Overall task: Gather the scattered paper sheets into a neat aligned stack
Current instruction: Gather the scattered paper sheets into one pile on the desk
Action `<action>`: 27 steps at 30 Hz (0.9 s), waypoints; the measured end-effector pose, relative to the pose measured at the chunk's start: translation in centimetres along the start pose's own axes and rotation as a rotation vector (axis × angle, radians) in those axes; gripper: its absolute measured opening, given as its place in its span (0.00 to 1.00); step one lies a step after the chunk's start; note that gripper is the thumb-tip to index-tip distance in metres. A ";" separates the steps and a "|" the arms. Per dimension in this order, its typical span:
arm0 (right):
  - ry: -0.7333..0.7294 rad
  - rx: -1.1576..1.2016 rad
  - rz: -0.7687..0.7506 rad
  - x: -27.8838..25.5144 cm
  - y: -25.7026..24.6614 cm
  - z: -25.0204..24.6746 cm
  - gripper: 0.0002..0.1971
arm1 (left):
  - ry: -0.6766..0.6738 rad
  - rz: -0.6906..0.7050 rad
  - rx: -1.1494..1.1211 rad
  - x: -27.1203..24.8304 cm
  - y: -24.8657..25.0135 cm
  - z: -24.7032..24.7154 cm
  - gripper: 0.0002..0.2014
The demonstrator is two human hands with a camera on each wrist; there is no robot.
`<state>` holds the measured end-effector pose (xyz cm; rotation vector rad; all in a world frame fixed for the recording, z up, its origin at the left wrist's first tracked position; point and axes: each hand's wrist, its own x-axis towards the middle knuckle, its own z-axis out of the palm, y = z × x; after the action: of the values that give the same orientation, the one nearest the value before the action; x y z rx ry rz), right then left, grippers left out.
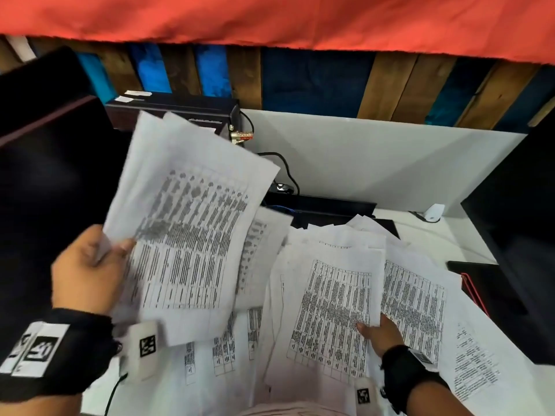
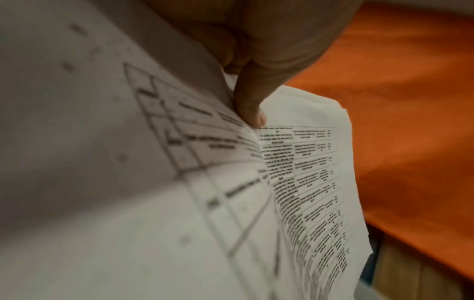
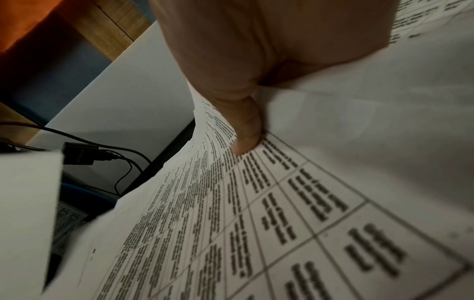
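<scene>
Left grip (image 1: pixel 87 271) pinching raised sheaf (image 1: pixel 186 223) clear of bench (image 1: pixel 420 232); right grip (image 1: pixel 380 333) pinching near-right sheet (image 1: pixel 330 313), presumably to add it.

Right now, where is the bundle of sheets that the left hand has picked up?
In the head view the lifted bundle sits left of centre, raised above the desk, pinched at its left edge by the left hand, beside the scattered sheets under the right hand.
</scene>
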<state>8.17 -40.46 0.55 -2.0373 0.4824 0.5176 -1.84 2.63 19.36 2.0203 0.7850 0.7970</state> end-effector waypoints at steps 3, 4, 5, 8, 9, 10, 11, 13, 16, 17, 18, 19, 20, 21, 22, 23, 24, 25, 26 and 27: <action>-0.021 0.015 -0.004 -0.4 0.0 -0.1 0.27 | 0.040 0.076 -0.152 0.6 2.7 -0.4 0.08; -0.032 0.019 -0.011 -0.6 -0.1 -0.2 0.28 | 0.029 0.090 -0.177 0.6 3.7 -0.1 0.09; -0.045 0.025 -0.009 -0.8 -0.2 -0.2 0.29 | 0.014 0.096 -0.184 0.4 4.5 0.4 0.09; -0.056 0.041 -0.001 -1.2 -0.2 -0.3 0.30 | -0.035 0.041 -0.200 -1.2 5.7 3.4 0.04; -0.049 0.048 0.005 -1.4 -0.2 -0.2 0.29 | -0.062 0.007 -0.172 -2.2 5.7 4.9 0.05; -0.046 0.043 0.012 -1.5 -0.3 -0.2 0.28 | -0.101 -0.035 -0.151 -3.3 5.6 6.5 0.07; -0.037 0.048 0.017 -1.5 -0.3 -0.1 0.28 | -0.145 -0.078 -0.149 -4.6 5.3 8.1 0.08; -0.031 0.083 0.058 -1.8 -0.4 -0.3 0.25 | -0.258 -0.159 -0.162 -7.3 4.8 11.2 0.09; -0.014 0.229 0.078 -2.3 -0.8 -0.3 0.16 | -0.449 -0.294 -0.034 -10.2 1.2 15.6 0.12; -0.029 0.327 0.101 -2.3 -0.7 -0.2 0.18 | -0.510 -0.355 0.013 -10.9 -0.4 16.9 0.12; -0.020 0.402 0.122 -2.4 -0.8 -0.2 0.20 | -0.557 -0.424 0.050 -11.2 -2.0 18.0 0.12; -0.021 0.462 0.120 -2.0 -0.4 -0.1 0.19 | -0.592 -0.481 0.085 -11.6 -3.1 18.8 0.12; -0.014 0.522 0.115 -2.1 -0.6 -0.2 0.19 | -0.627 -0.526 0.128 -11.8 -4.4 19.4 0.11; 0.005 0.551 0.111 -2.7 -0.8 -0.4 0.22 | -0.672 -0.553 0.163 -12.0 -5.4 19.7 0.11; 0.006 0.630 0.142 -2.9 -0.5 -0.6 0.27 | -0.720 -0.562 0.188 -12.2 -5.6 19.8 0.10; -0.018 0.688 0.140 -2.7 0.1 -0.5 0.32 | -0.742 -0.579 0.168 -12.4 -5.5 19.6 0.08; -0.014 0.702 0.126 -2.8 0.5 -0.4 0.35 | -0.748 -0.584 0.142 -12.4 -5.7 19.5 0.06; -0.017 0.687 0.121 -2.9 0.6 -0.4 0.38 | -0.735 -0.583 0.121 -12.3 -6.0 19.5 0.05; -0.043 0.696 0.115 -2.4 1.4 0.0 0.44 | -0.714 -0.573 0.105 -12.2 -6.2 19.4 0.08; -0.058 0.687 0.106 -2.1 1.9 0.3 0.49 | -0.696 -0.573 0.088 -12.2 -6.3 19.2 0.13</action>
<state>5.31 -40.81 0.19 -1.3422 0.6325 0.3994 3.76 -12.23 1.86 1.8136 0.9070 -0.2642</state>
